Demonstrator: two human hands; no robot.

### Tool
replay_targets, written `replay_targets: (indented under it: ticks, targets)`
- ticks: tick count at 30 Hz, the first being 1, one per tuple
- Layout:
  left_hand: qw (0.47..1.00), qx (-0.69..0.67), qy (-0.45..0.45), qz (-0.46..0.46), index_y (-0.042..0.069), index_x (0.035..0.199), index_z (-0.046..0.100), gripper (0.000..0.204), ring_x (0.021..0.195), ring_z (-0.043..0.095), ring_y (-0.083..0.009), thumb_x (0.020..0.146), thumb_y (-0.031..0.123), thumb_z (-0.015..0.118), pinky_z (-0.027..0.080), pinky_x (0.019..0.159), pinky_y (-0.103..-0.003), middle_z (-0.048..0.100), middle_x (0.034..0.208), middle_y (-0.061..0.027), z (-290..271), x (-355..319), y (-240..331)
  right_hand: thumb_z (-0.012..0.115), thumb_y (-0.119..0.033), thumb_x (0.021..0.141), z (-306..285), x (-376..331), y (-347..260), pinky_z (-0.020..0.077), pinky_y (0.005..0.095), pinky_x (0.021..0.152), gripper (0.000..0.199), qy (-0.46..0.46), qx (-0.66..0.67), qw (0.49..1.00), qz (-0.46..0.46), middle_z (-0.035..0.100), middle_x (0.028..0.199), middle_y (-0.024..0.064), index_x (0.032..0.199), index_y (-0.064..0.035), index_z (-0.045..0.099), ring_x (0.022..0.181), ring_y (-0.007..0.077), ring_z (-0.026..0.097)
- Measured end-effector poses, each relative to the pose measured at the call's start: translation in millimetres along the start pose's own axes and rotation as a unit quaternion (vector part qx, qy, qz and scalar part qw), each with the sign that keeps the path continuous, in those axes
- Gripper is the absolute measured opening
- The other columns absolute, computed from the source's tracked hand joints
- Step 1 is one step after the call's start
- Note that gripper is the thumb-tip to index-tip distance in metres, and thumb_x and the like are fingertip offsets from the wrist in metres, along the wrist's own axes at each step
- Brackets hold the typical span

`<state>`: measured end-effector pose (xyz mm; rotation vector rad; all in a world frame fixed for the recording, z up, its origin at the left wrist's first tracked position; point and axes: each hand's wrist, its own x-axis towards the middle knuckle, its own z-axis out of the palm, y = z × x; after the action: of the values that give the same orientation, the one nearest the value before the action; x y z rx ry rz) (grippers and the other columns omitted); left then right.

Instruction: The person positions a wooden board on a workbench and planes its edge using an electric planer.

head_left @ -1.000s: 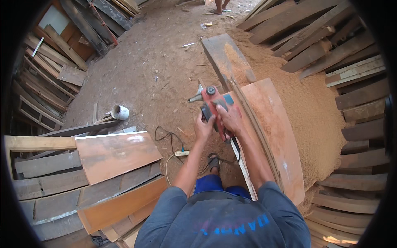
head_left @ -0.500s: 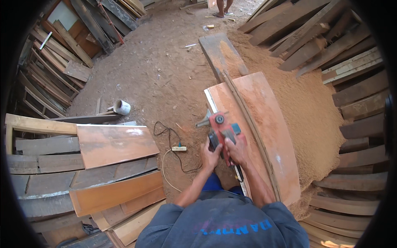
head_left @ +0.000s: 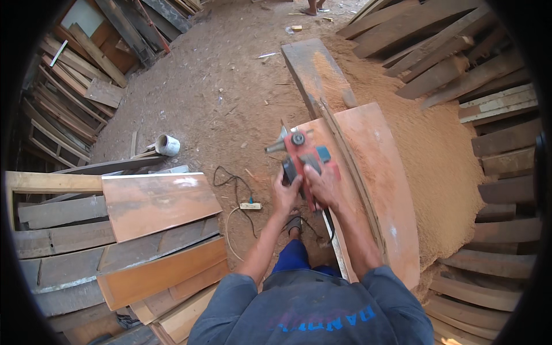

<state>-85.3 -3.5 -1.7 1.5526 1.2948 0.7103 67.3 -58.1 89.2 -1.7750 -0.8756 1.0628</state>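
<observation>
My two hands hold a red electric hand planer (head_left: 300, 152) over the left edge of a reddish wooden panel (head_left: 376, 144). The fingers of my left hand (head_left: 284, 196) are wrapped round the dark housing on its left side. My right hand (head_left: 323, 187) is closed on the rear handle, with a black cord (head_left: 329, 225) trailing back beneath it. A long narrow strip of wood (head_left: 355, 175) lies lengthwise on the panel, just right of the planer. The planer's underside is hidden, so I cannot tell whether it touches the edge.
The panel rests on a thick plank (head_left: 319, 69). A heap of sawdust (head_left: 443, 178) lies to the right, beside stacked boards (head_left: 506, 215). On the left are more boards (head_left: 164, 256), a white bucket (head_left: 168, 145) and a power strip (head_left: 250, 206) with cables. Another person's feet (head_left: 310, 10) show far ahead.
The planer and both hands have moved forward and slightly left along the panel's edge. My arms reach out further, and one of my feet now shows below the left hand.
</observation>
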Motion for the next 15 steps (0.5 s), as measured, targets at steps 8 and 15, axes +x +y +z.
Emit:
replay_targets:
  ticks: [8, 15]
  targets:
    - [0.985, -0.163, -0.040, -0.037, 0.001, 0.128, 0.065, 0.037, 0.087, 0.067, -0.0103, 0.097, 0.019, 0.074, 0.057, 0.076, -0.029, 0.074, 0.105, -0.0035, -18.3, 123.4, 23.8, 0.059, -0.039, 0.102, 24.2, 118.3, -32.0, 0.0479, 0.0336, 0.051, 0.041, 0.033, 0.038, 0.991, -0.125, 0.061, 0.065, 0.0053, 0.088, -0.0020, 0.067, 0.053, 0.0160, 0.058]
    - [0.990, -0.136, -0.025, -0.017, -0.001, 0.126, 0.067, 0.049, 0.090, 0.067, -0.0227, 0.089, 0.028, 0.080, 0.054, 0.081, -0.039, 0.071, 0.097, -0.0159, 0.5, -13.4, 6.4, 0.058, -0.041, 0.100, 3.3, -14.7, 9.1, 0.0491, 0.0377, 0.059, 0.041, 0.015, 0.003, 1.000, -0.011, 0.065, 0.072, 0.0095, 0.103, -0.0008, 0.067, 0.064, 0.0204, 0.063]
